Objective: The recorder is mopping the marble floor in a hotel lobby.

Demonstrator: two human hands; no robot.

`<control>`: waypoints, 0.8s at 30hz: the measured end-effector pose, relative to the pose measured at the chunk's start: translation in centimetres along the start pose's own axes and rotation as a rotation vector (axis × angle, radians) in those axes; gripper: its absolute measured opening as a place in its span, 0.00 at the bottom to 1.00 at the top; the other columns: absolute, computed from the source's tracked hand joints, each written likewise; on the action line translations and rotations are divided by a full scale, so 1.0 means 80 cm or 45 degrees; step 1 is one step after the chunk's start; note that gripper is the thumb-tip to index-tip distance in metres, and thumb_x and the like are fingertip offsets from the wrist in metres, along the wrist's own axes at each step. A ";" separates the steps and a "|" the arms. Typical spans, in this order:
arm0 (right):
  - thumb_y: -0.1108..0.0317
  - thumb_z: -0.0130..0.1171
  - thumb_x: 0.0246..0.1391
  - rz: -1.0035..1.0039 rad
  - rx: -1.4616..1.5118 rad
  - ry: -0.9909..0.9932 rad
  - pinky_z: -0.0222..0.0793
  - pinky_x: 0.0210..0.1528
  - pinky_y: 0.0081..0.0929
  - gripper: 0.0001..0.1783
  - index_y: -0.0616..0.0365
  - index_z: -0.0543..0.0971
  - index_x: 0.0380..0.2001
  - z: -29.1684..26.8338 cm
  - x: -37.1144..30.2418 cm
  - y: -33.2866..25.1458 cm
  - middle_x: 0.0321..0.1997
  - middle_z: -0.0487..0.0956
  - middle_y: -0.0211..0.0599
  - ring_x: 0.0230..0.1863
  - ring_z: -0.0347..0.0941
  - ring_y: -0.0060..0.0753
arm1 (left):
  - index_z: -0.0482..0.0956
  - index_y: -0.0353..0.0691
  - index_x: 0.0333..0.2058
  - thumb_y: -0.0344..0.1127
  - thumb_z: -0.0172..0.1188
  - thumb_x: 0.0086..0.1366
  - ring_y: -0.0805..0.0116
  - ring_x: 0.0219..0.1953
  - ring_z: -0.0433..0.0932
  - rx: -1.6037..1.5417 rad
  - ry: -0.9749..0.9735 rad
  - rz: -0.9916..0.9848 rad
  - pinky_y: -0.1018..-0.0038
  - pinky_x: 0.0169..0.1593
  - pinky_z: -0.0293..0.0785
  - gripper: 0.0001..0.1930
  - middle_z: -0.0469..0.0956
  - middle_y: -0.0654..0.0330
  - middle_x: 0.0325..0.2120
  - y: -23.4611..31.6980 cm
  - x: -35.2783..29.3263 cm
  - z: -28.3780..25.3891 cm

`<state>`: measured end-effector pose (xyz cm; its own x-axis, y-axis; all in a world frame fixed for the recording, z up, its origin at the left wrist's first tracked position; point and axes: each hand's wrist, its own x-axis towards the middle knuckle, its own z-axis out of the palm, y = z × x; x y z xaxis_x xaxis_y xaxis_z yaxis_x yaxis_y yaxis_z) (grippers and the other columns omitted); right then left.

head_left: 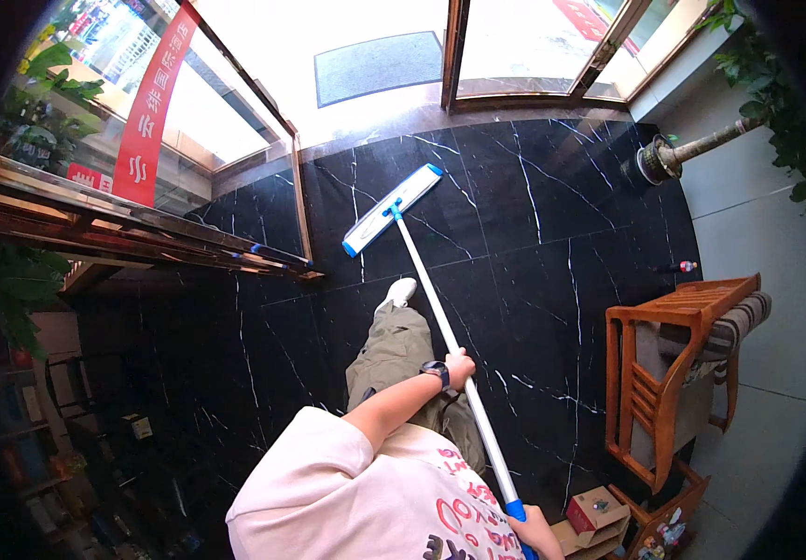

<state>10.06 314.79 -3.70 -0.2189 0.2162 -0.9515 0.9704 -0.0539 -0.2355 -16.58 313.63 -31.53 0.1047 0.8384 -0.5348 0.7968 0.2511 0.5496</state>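
Observation:
A flat mop reaches from my body to the floor ahead, its white pole (433, 303) slanting up and to the left. The mop head (392, 211), white with blue ends, lies on the black marble-look floor (534, 280). Partway along the pole, my left hand (460, 369) is closed around it, with a dark watch on that wrist. Lower down, near the bottom edge, my right hand (537, 534) is wrapped round the pole's blue grip (516, 511).
Ahead, a doorway opens onto a grey mat (380, 69). Its glass door (244, 103) stands to the left. A wooden armchair (641, 383) and a cardboard box (597, 511) are on the right. A potted plant (657, 161) stands by the far right wall.

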 end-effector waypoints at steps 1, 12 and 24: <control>0.69 0.51 0.40 -0.007 -0.011 -0.010 0.60 0.21 0.18 0.10 0.67 0.71 0.23 -0.002 0.008 -0.021 0.17 0.69 0.27 0.19 0.61 0.15 | 0.74 0.45 0.19 0.28 0.54 0.32 0.61 0.34 0.64 0.026 0.061 0.019 0.66 0.30 0.65 0.08 0.70 0.62 0.23 -0.022 0.003 0.001; 0.68 0.50 0.41 -0.042 0.802 -0.246 0.57 0.19 0.13 0.08 0.63 0.71 0.19 0.009 0.156 -0.241 0.16 0.69 0.26 0.17 0.61 0.12 | 0.75 0.47 0.20 0.31 0.55 0.32 0.62 0.34 0.69 0.369 -0.158 0.086 0.67 0.33 0.67 0.09 0.73 0.63 0.23 -0.251 0.013 -0.231; 0.64 0.52 0.41 -0.267 0.475 -0.105 0.55 0.13 0.17 0.12 0.61 0.67 0.13 0.012 0.237 -0.504 0.09 0.66 0.30 0.11 0.60 0.18 | 0.68 0.39 0.10 0.25 0.51 0.32 0.61 0.31 0.65 -0.063 0.723 -0.033 0.72 0.29 0.64 0.02 0.64 0.59 0.17 -0.465 0.040 -0.325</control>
<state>-33.31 320.09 -12.42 -0.4298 0.1822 -0.8844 0.8037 -0.3691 -0.4666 -61.33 319.54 -37.01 -0.2618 0.9567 -0.1272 0.7645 0.2860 0.5777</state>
